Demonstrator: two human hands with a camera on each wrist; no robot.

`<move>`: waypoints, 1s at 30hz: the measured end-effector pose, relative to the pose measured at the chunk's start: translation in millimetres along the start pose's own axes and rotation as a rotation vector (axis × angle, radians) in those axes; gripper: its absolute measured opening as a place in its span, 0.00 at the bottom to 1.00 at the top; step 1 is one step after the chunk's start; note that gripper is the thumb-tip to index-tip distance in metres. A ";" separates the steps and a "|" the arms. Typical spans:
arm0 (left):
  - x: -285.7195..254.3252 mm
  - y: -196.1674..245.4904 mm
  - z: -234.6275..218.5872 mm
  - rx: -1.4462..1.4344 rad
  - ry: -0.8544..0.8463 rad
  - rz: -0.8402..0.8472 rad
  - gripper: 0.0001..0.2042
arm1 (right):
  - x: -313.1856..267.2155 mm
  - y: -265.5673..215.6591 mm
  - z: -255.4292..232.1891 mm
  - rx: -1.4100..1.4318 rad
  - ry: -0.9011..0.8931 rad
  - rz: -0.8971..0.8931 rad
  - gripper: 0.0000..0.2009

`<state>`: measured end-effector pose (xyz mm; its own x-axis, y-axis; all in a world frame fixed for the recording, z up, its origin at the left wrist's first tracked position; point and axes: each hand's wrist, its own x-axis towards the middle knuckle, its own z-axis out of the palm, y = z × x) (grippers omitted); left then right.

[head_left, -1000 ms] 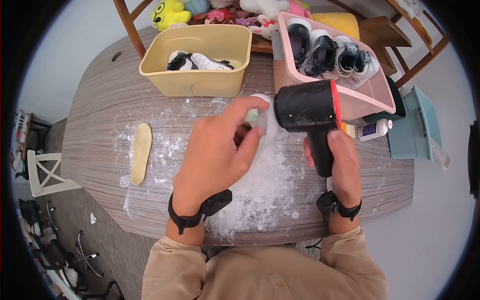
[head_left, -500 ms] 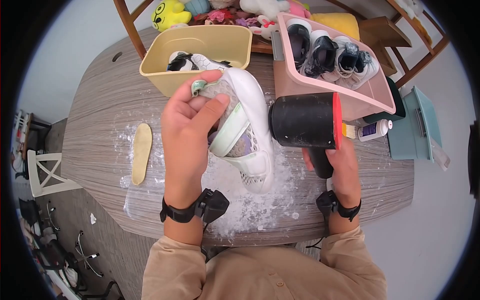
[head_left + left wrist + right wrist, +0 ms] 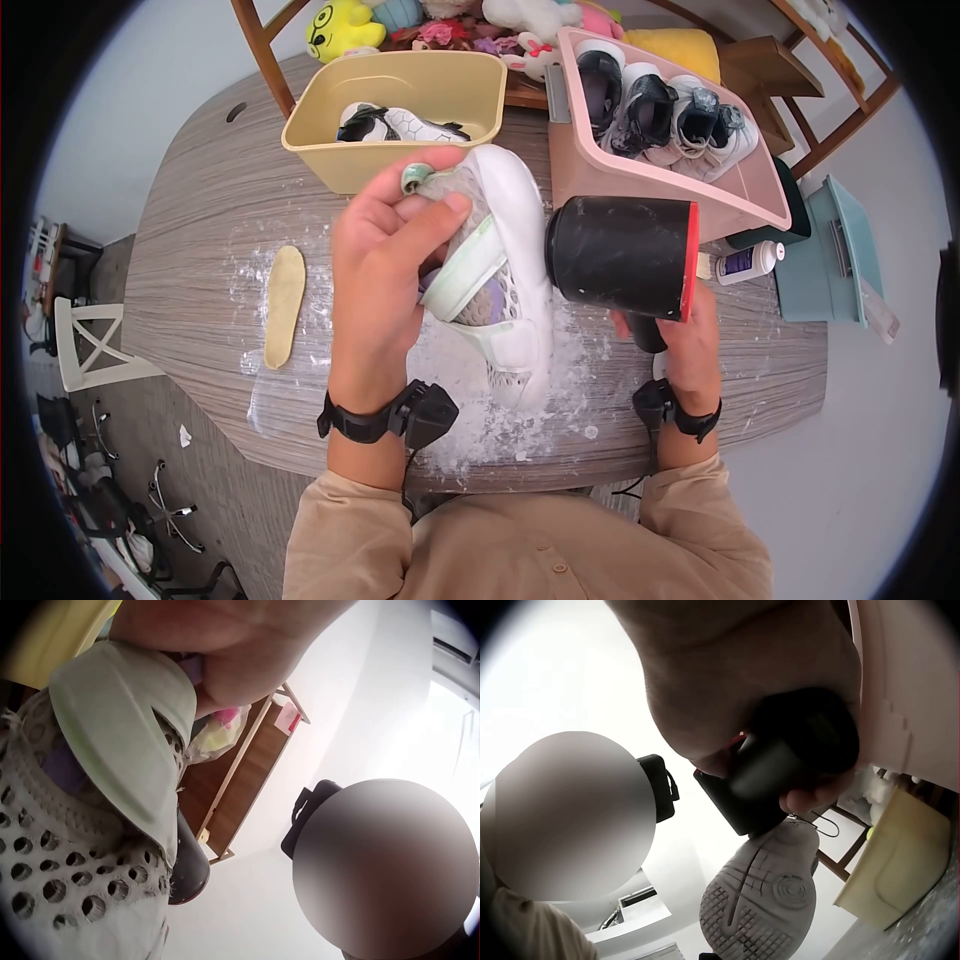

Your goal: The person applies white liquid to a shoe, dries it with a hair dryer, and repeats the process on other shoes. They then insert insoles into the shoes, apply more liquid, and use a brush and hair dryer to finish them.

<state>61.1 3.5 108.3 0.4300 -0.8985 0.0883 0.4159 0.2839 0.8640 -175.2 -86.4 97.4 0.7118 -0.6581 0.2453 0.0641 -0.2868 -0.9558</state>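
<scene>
My left hand (image 3: 385,260) grips a white sneaker (image 3: 520,210) at its ankle opening, thumb over the collar. The shoe is held up over the powdery tabletop, toe towards me, with its pale green strap and mesh side showing. Close up in the left wrist view are the strap (image 3: 120,742) and the holed mesh (image 3: 82,881). My right hand (image 3: 692,335) holds a black hair dryer (image 3: 620,250) with a red rear rim by its handle. Its nozzle faces the shoe's side, right beside it. The patterned sole (image 3: 761,896) shows in the right wrist view.
White powder (image 3: 470,440) is spread over the wood-grain table. A yellowish insole (image 3: 284,305) lies at left. Behind stand a yellow bin (image 3: 400,165) and a pink bin (image 3: 650,190), both holding shoes. A white bottle (image 3: 750,262) lies at right.
The sneaker, mostly hidden behind my left hand at first, has turned to show its strap and mesh side. It then shifted slightly right. The hair dryer has come lower.
</scene>
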 end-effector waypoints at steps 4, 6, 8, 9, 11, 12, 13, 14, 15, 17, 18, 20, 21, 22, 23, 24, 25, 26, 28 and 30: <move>0.2 -4.3 -0.4 -0.023 -0.060 -0.028 0.17 | -2.0 0.3 1.6 0.031 0.049 0.017 0.14; 0.2 -4.3 1.5 -0.011 -0.069 -0.031 0.17 | -1.9 0.7 -2.1 0.013 0.017 0.007 0.15; -1.8 -2.5 3.5 0.021 -0.080 -0.035 0.17 | -1.5 -1.1 2.7 0.069 0.048 0.018 0.16; -2.7 -2.7 5.1 0.051 -0.075 -0.031 0.17 | -1.2 -2.1 4.5 0.097 0.063 0.024 0.16; -4.5 -3.9 9.5 0.110 -0.065 -0.023 0.17 | -1.3 -3.3 3.7 0.103 0.074 0.041 0.17; -5.3 -3.6 10.7 0.124 -0.080 -0.020 0.17 | -1.4 -3.9 3.3 0.106 0.081 0.050 0.17; -6.1 -2.9 11.8 0.139 -0.095 -0.017 0.17 | -1.0 -5.0 3.4 0.114 0.088 0.063 0.18; -6.8 -2.6 12.6 0.154 -0.110 -0.014 0.17 | -0.4 -6.1 3.7 0.122 0.096 0.076 0.18; -7.5 -2.6 13.3 0.178 -0.119 -0.014 0.17 | 0.1 -6.6 3.8 0.131 0.103 0.089 0.19; -8.7 -2.7 14.2 0.228 -0.136 -0.016 0.17 | 1.4 -6.2 2.3 0.135 0.093 0.098 0.19; -9.1 -3.5 13.8 0.262 -0.142 -0.006 0.16 | 1.7 -6.0 1.6 0.138 0.088 0.102 0.19; -9.5 -5.8 12.3 0.330 -0.153 0.014 0.15 | 1.8 -5.3 1.4 0.146 0.093 0.125 0.18; -9.6 -5.9 11.7 0.391 -0.158 0.028 0.15 | 2.0 -5.0 1.3 0.150 0.095 0.137 0.18; -9.8 -5.8 11.0 0.452 -0.162 0.041 0.15 | 2.4 -4.9 1.5 0.141 0.099 0.147 0.18; -9.9 -5.8 10.5 0.513 -0.166 0.055 0.15 | 3.0 -4.8 2.1 0.133 0.103 0.158 0.18; -10.0 -6.2 10.5 0.538 -0.168 0.069 0.15 | 3.7 -4.6 2.8 0.124 0.107 0.169 0.17; -10.2 -6.8 10.6 0.563 -0.169 0.083 0.15 | 4.3 -3.6 3.5 0.119 0.114 0.161 0.17; -10.4 -7.2 10.9 0.587 -0.169 0.097 0.15 | 4.9 -1.8 4.4 0.114 0.120 0.154 0.17; -10.8 -5.1 12.7 0.628 -0.161 0.066 0.16 | 5.5 1.3 5.5 0.103 0.130 0.137 0.17; -10.6 -5.5 13.9 0.615 -0.130 0.052 0.16 | 6.2 4.0 6.4 0.091 0.137 0.116 0.16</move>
<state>43.1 6.9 109.5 0.3199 -0.9331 0.1640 -0.1564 0.1187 0.9805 -166.0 -87.1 94.1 0.6170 -0.7733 0.1461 0.0541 -0.1435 -0.9882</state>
